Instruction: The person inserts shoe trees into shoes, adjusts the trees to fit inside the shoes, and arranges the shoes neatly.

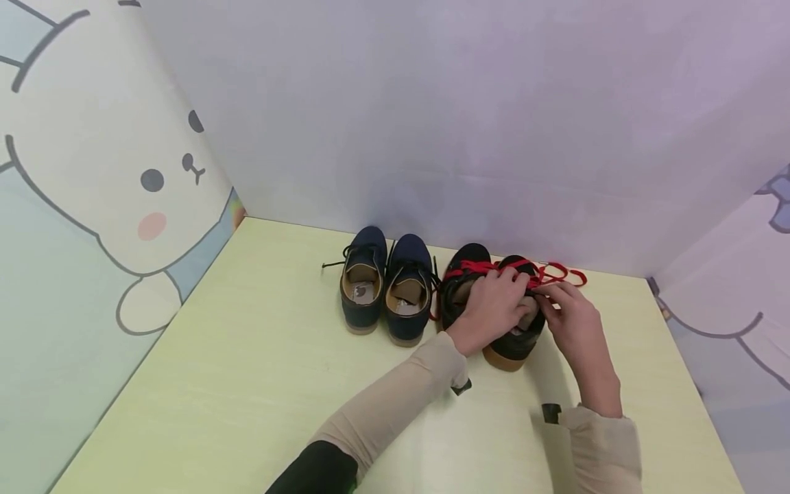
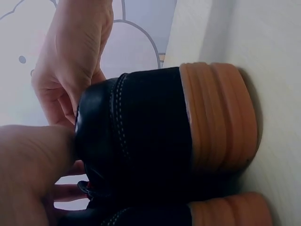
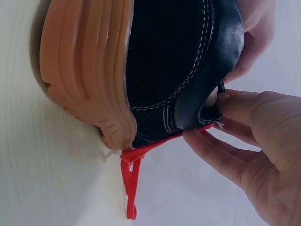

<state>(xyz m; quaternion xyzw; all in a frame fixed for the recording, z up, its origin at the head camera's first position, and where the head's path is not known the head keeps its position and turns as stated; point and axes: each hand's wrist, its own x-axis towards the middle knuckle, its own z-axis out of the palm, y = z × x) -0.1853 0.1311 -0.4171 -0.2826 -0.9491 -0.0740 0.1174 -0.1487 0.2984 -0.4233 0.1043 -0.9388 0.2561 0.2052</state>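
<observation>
In the head view, a pair of black shoes with red laces stands on the table, toes away. Over the opening of its right-hand black shoe (image 1: pixel 507 348) bends my left hand (image 1: pixel 494 302); in the left wrist view its thumb reaches over the collar and its fingers curl at the side, gripping it. From the right, my right hand (image 1: pixel 574 322) pinches the eyelet flap (image 3: pixel 190 110), thumb inside and fingers outside by the red lace (image 3: pixel 162 143). The fingertips of the left hand are partly hidden. A brown ridged sole (image 2: pixel 221 117) rests on the tabletop.
To the left stand two navy shoes, one farther left (image 1: pixel 363 312) and one nearer (image 1: pixel 407 329), with dark laces. A pale wall (image 1: pixel 432 123) rises right behind the toes. Loose red lace loops (image 1: pixel 577 277) lie at the table's back edge (image 1: pixel 617 276).
</observation>
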